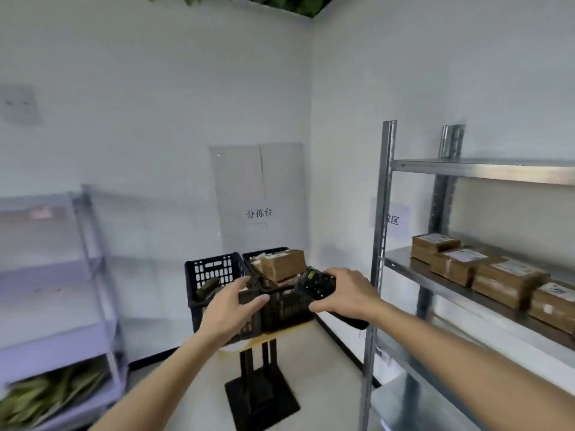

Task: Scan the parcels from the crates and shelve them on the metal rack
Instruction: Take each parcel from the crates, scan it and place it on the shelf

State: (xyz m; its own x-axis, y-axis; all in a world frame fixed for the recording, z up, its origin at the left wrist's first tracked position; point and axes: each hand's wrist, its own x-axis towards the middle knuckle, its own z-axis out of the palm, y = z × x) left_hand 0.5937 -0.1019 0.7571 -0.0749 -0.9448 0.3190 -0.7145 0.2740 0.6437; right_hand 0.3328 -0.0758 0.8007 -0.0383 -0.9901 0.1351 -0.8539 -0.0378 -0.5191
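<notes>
Head view shows the right hand (pixel 345 293) wrapped around a black handheld scanner (pixel 317 286), while the left hand (pixel 231 306) reaches with fingers spread and holding nothing toward two black crates (pixel 214 272) on a small stand (pixel 261 368). Brown parcels (pixel 283 264) fill the right crate, and more boxes (pixel 485 269) sit in a row on the metal rack (pixel 384 213) to the right.

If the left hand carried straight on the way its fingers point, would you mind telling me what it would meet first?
Most likely the near rim of the black crates: the left hand reaches up and forward with its fingers spread before them, though depth is unclear.
</notes>
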